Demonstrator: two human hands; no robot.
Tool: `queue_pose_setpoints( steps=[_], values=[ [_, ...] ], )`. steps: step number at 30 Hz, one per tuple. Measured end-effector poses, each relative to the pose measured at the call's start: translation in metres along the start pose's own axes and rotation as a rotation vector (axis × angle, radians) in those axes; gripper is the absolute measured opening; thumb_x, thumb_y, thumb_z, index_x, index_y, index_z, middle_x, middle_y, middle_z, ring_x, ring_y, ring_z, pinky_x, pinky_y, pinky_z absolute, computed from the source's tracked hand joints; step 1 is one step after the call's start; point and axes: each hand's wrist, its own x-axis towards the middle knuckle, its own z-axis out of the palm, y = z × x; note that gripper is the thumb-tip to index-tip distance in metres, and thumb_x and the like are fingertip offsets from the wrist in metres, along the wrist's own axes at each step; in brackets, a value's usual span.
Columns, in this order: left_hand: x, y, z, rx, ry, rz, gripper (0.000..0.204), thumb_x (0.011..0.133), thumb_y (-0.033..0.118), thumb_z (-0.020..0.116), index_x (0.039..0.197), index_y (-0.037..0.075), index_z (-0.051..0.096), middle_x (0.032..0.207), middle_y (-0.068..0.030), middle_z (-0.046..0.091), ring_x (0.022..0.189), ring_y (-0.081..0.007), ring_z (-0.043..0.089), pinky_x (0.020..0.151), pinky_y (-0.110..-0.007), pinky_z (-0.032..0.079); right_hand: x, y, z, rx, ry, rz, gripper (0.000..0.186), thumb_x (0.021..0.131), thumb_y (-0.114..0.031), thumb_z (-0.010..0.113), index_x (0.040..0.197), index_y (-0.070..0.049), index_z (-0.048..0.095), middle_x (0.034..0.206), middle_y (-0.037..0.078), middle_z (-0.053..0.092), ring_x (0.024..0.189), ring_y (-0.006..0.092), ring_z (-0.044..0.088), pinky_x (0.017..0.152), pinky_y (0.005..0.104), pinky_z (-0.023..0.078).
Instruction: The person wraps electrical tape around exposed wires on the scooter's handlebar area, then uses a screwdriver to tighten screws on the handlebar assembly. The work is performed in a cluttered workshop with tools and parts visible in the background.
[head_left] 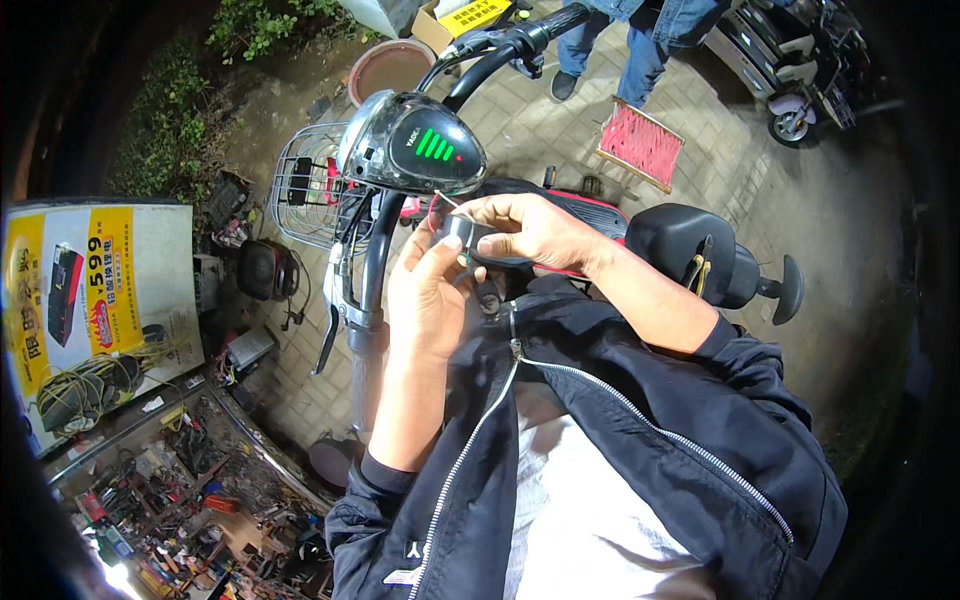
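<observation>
My left hand point(432, 285) and my right hand point(535, 232) meet just below the scooter's headlight housing point(432, 145), whose display glows with green bars. Between their fingertips they pinch a small dark cylindrical piece point(462, 230), its exact kind unclear. A red wire point(433, 213) and a pale wire run from under the housing down to the fingers. Both hands are closed, and the fingers partly hide the piece. The black handlebar point(388, 240) passes to the left of my left hand, with a brake lever point(328, 335) on its near end.
A wire basket point(305, 185) hangs at the scooter's front and a black seat point(680, 255) sits to the right. A person in jeans point(640, 60) stands beyond, near a red-topped stool point(640, 148). Lower left is a tray of tools and loose parts point(235, 525).
</observation>
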Motion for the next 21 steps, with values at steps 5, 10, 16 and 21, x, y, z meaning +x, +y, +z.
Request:
queue_pose_setpoints(
  steps=[5, 10, 16, 21],
  values=[
    [0.004, -0.003, 0.006, 0.158, 0.111, 0.056, 0.036, 0.084, 0.009, 0.069, 0.118, 0.003, 0.059, 0.096, -0.0005, 0.062, 0.075, -0.0078, 0.058, 0.058, -0.021, 0.046, -0.003, -0.007, -0.002, -0.172, 0.153, -0.026, 0.023, 0.088, -0.006, 0.073, 0.106, 0.004, 0.066, 0.106, 0.006, 0.068, 0.096, 0.0105, 0.061, 0.087, 0.0279, 0.05],
    [0.012, -0.016, 0.009, 0.535, 0.192, 0.333, 0.005, 0.087, 0.006, 0.067, 0.092, 0.003, 0.066, 0.078, 0.0036, 0.061, 0.064, -0.0028, 0.048, 0.056, -0.019, 0.037, -0.01, 0.0, 0.012, -0.183, 0.275, 0.018, 0.012, 0.086, -0.003, 0.075, 0.085, 0.001, 0.063, 0.113, 0.008, 0.064, 0.089, 0.0085, 0.059, 0.078, 0.023, 0.05],
    [0.015, -0.005, -0.004, 1.024, 0.214, 0.455, 0.023, 0.084, 0.016, 0.065, 0.093, -0.004, 0.07, 0.078, -0.014, 0.069, 0.073, -0.0191, 0.066, 0.069, -0.034, 0.052, -0.02, 0.001, 0.01, -0.11, 0.119, 0.008, 0.03, 0.089, -0.005, 0.069, 0.117, 0.003, 0.063, 0.098, 0.003, 0.067, 0.083, 0.0075, 0.062, 0.076, 0.0248, 0.051],
    [0.027, 0.004, -0.005, 0.883, 0.115, 0.255, 0.024, 0.082, 0.021, 0.064, 0.08, -0.003, 0.066, 0.062, -0.0078, 0.058, 0.062, -0.012, 0.052, 0.058, -0.034, 0.045, -0.021, -0.01, 0.005, -0.171, 0.079, -0.045, 0.027, 0.083, -0.002, 0.062, 0.109, 0.005, 0.061, 0.121, 0.012, 0.062, 0.104, 0.0152, 0.06, 0.098, 0.0318, 0.045]
  ],
)
